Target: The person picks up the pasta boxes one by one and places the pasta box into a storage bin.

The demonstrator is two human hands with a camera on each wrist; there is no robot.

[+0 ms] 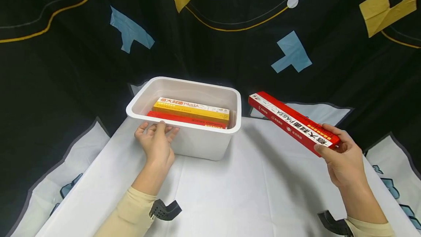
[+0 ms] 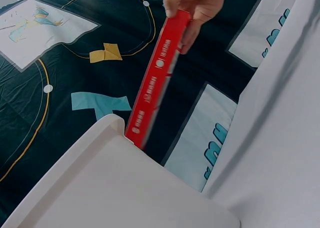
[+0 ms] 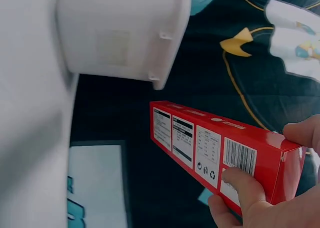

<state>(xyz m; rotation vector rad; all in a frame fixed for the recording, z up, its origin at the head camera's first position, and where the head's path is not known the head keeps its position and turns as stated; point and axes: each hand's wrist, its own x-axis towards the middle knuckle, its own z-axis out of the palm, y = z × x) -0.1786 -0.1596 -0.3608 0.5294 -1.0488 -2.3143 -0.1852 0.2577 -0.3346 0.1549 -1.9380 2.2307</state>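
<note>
My right hand [image 1: 345,160] grips a long red pasta box [image 1: 292,121] by its near end, thumb on one side and fingers on the other. The box is raised above the table, tilted, its far end pointing toward the bin. In the right wrist view its barcode side [image 3: 195,143] shows. My left hand [image 1: 156,142] holds the front rim of a white plastic bin [image 1: 197,142]. Inside the bin lie a yellow pasta box [image 1: 190,111] and, in front of it, a red tomato sauce box [image 1: 187,119]. The lower parts of both are hidden by the front wall.
A white cloth covers the table [image 1: 227,196]. Behind it hangs a dark curtain [image 1: 210,54] with yellow and blue patches and curved lines. Pale printed panels of the curtain show past both table sides. A black wrist mount [image 1: 164,209] sits on each sleeve.
</note>
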